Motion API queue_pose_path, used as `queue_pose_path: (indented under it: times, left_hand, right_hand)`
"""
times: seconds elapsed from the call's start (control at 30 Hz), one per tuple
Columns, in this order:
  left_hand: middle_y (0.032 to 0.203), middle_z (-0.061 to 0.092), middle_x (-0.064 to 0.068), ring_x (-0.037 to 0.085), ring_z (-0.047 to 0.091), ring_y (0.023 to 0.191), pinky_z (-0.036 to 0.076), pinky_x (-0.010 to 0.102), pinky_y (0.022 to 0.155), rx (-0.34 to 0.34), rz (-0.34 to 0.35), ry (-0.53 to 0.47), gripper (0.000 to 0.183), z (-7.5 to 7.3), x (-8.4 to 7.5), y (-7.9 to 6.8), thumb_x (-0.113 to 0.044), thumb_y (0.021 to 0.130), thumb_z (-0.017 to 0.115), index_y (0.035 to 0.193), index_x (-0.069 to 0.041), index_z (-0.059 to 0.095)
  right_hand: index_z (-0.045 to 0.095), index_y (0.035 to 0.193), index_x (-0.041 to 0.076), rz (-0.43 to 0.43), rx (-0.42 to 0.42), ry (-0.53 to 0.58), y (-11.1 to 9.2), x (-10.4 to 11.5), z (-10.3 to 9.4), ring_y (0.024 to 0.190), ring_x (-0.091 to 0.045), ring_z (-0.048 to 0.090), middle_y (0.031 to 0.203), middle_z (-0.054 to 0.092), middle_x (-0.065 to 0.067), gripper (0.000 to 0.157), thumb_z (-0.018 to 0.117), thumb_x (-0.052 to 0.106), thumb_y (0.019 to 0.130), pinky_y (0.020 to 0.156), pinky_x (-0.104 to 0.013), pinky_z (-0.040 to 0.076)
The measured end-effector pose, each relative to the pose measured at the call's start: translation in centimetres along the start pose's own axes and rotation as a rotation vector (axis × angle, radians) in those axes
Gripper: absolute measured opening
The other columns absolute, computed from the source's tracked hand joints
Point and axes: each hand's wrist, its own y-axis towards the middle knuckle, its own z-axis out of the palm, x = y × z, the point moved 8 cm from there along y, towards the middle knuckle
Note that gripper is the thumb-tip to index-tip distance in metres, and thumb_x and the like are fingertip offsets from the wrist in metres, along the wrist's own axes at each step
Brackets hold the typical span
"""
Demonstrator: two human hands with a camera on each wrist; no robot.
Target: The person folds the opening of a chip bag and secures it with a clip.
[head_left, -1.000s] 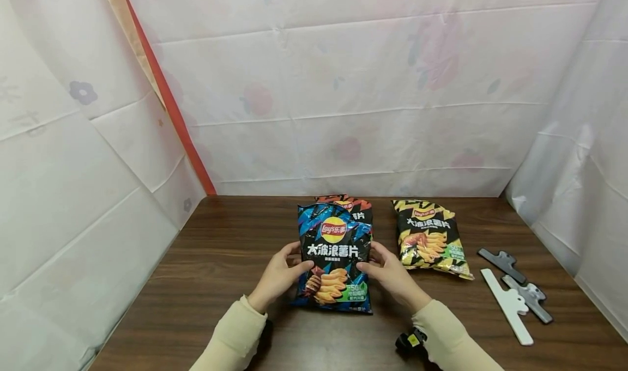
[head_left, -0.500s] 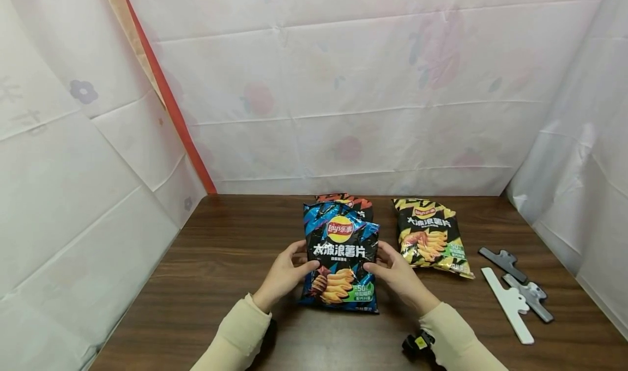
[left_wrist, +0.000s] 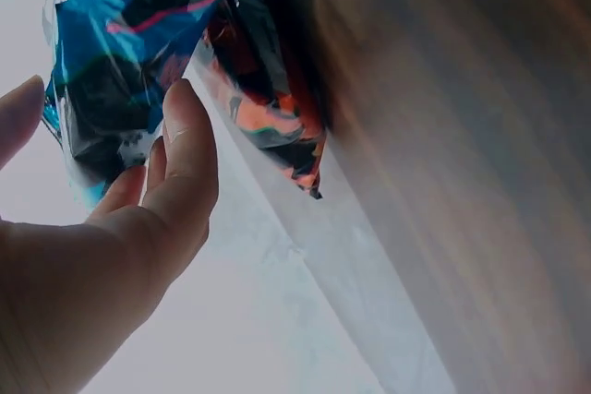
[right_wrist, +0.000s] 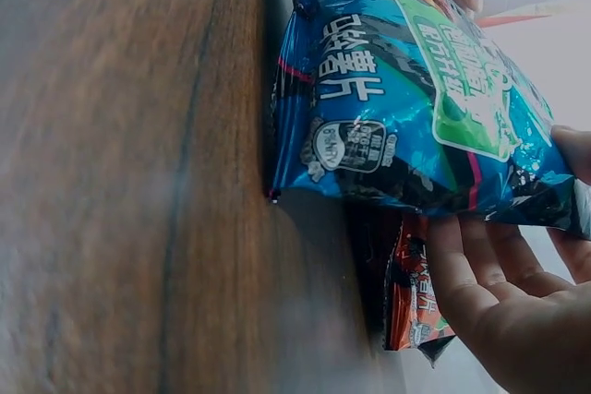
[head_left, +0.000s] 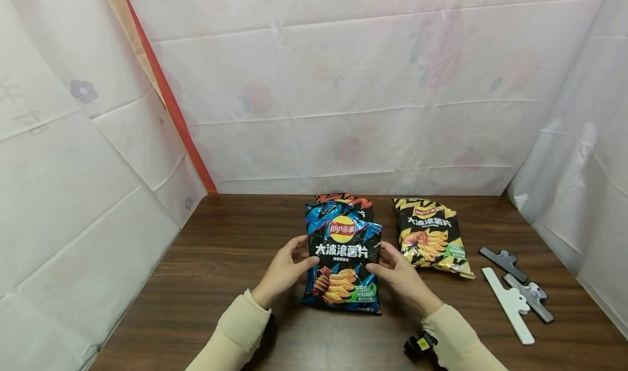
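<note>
A blue and black bag of potato chips (head_left: 342, 270) stands tilted back at the middle of the table, its front facing the head camera. My left hand (head_left: 284, 272) holds its left side and my right hand (head_left: 406, 278) its right side, thumbs on the front and other fingers behind. In the right wrist view, the bag's lower edge (right_wrist: 288, 149) is at the tabletop; whether it bears weight there I cannot tell. Behind it is a red and black chip bag (head_left: 362, 203), mostly hidden in the head view; part of it (left_wrist: 268, 108) shows in the left wrist view.
A yellow and black chip bag (head_left: 429, 237) lies to the right. Nearer the table's right edge are a black clip (head_left: 504, 262), a grey clip (head_left: 530, 296) and a white clip (head_left: 507, 305). White printed sheets (head_left: 343, 87) enclose the wooden table (head_left: 206, 284).
Both hands have shifted the blue chip bag slightly to the right, mostly in the first half second. The red and yellow bags and the clips stay in place.
</note>
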Motion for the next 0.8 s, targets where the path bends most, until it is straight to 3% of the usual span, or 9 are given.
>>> queue_pose_path:
  times: [0.27,0.8]
  left_hand:
    - [0.133,0.056,0.015,0.031,0.059,0.116,0.054,0.043,0.087,-0.022,0.07,0.015,0.059,-1.3,-1.9,0.7,-0.023,0.091,0.071,0.144,-0.009,0.046]
    - [0.141,0.048,0.015,0.033,0.052,0.126,0.047,0.051,0.1,-0.02,0.132,0.14,0.065,-3.3,-6.6,3.4,-0.027,0.093,0.069,0.149,-0.013,0.038]
  right_hand:
    - [0.038,0.146,0.006,-0.014,0.013,0.0,-0.1,0.2,0.0,0.12,-0.028,0.056,0.142,0.047,-0.024,0.061,0.067,0.017,0.094,0.091,-0.028,0.053]
    - [0.039,0.145,0.005,-0.026,0.02,0.001,-0.2,0.4,0.0,0.12,-0.028,0.057,0.141,0.048,-0.025,0.06,0.067,0.016,0.094,0.091,-0.028,0.054]
